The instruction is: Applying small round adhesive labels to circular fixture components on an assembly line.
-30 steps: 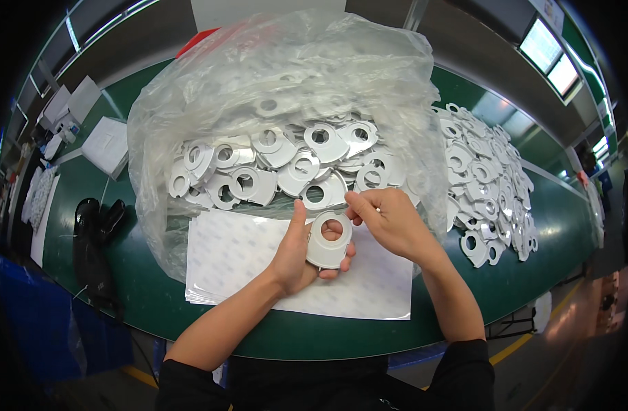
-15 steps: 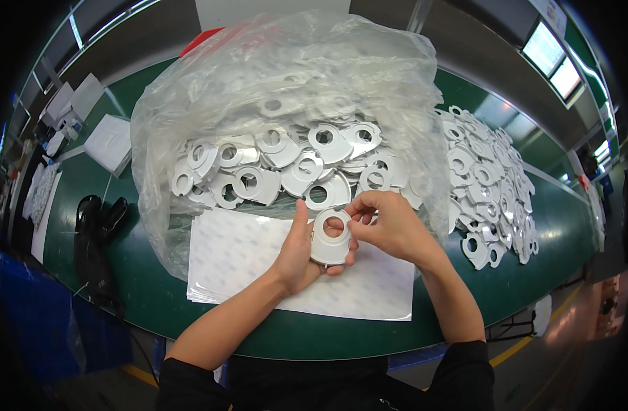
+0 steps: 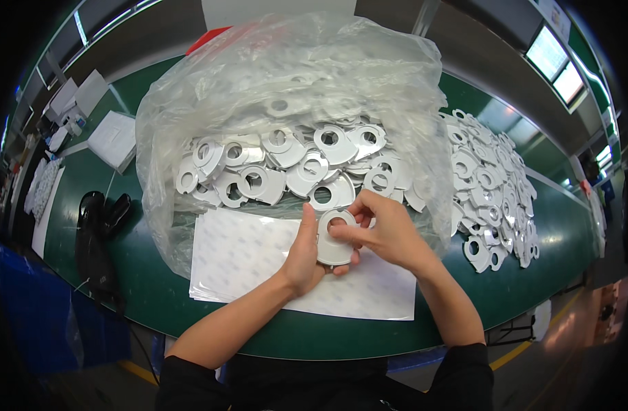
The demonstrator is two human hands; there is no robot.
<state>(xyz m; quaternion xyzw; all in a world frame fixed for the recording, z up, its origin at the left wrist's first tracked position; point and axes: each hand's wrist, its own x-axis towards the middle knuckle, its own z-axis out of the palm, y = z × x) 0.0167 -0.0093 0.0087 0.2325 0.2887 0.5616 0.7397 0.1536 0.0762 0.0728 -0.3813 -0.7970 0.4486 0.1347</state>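
Observation:
A white flat part with a round hole (image 3: 334,248) rests in my left hand (image 3: 303,260), whose fingers curl behind it while the thumb stands up along its left edge. My right hand (image 3: 380,229) is closed at the part's upper right, its thumb lying over the hole; what is under that thumb is hidden. Below both hands lies a stack of white sheets (image 3: 238,264) with faint bluish marks. Just beyond, a clear plastic bag (image 3: 190,96) gapes toward me, full of similar white parts (image 3: 303,171).
On the right of the green table (image 3: 560,219) lies a heap of white parts (image 3: 488,181). A black handheld tool with a cord (image 3: 94,246) lies on the left, with a white box (image 3: 113,140) behind it. Something red (image 3: 205,40) shows behind the bag.
My right thumb has moved left, from the part's right edge to over its hole. My left hand keeps its hold on the part. The whole view has shifted slightly.

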